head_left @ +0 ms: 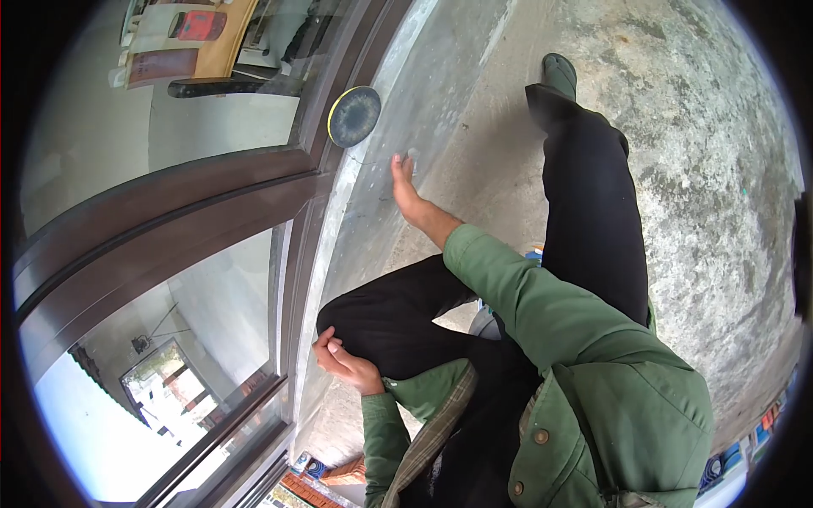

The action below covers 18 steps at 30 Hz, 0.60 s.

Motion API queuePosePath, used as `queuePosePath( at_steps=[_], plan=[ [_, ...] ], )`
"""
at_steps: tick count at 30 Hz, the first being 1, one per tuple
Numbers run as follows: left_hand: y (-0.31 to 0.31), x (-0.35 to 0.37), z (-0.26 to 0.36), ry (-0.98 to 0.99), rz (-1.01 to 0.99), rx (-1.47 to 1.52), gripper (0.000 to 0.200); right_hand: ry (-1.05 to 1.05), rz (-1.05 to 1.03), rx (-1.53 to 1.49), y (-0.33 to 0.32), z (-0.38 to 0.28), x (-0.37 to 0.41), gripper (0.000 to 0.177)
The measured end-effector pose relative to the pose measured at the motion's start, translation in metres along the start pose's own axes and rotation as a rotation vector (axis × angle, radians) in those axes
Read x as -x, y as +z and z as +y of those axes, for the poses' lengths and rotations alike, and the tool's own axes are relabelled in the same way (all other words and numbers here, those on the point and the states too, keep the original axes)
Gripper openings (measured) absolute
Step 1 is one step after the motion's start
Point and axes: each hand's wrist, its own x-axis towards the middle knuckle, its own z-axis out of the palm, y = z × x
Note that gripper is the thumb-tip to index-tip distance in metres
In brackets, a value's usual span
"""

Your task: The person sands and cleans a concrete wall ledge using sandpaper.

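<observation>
My right hand (408, 193) is raised beside the grey ledge under the window frame, its fingers stretched upward. Nothing clear shows in it. Just beyond its fingertips, a round dark disc with a yellow rim (354, 117) stands against the frame and ledge. A thin dark line runs from near the disc toward this hand; its end is hard to make out. My left hand (349, 366) is by my bent left knee (364, 317), fingers curled in. Whatever it holds, if anything, is hidden.
On my left is a brown-framed window (178, 207) with reflective glass. My right leg (593, 195) stretches forward over the rough, stained concrete floor (711, 195). Colourful items (318, 474) lie at the bottom edge, partly out of view.
</observation>
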Motion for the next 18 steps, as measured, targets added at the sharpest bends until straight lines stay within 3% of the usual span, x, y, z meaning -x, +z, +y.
queuePosePath(
  at_steps=[2, 4, 6, 7, 9, 10, 12, 14, 18],
  plan=[
    [0.001, 0.000, 0.002, 0.002, -0.003, -0.005, 0.040, 0.034, -0.063, -0.206, -0.003, -0.078, 0.037, 0.109],
    [-0.002, 0.001, 0.004, 0.021, -0.012, -0.088, 0.040, 0.072, -0.090, -0.323, -0.008, -0.072, 0.025, 0.111],
    [-0.001, -0.001, 0.000, 0.011, -0.009, -0.030, 0.039, 0.019, 0.193, -0.172, -0.019, -0.060, -0.044, 0.115],
    [-0.002, 0.000, 0.000, -0.001, 0.005, -0.046, 0.039, 0.021, 0.192, -0.167, -0.018, -0.058, -0.045, 0.115],
    [-0.003, 0.002, -0.001, -0.022, 0.016, -0.057, 0.039, -0.243, 0.185, 0.005, -0.017, -0.060, -0.039, 0.114],
    [-0.003, 0.001, -0.001, -0.015, 0.000, -0.049, 0.039, -0.244, 0.186, 0.009, -0.018, -0.047, -0.043, 0.114],
    [-0.006, 0.002, 0.000, 0.001, -0.022, -0.041, 0.040, -0.159, 0.150, 0.014, -0.020, -0.011, -0.047, 0.112],
    [0.000, 0.000, 0.000, 0.024, 0.000, -0.026, 0.041, 0.065, 0.023, -0.022, -0.018, 0.038, -0.041, 0.110],
    [0.000, 0.002, -0.002, 0.004, -0.001, 0.020, 0.042, 0.113, -0.074, -0.034, -0.002, 0.056, -0.004, 0.102]
  ],
)
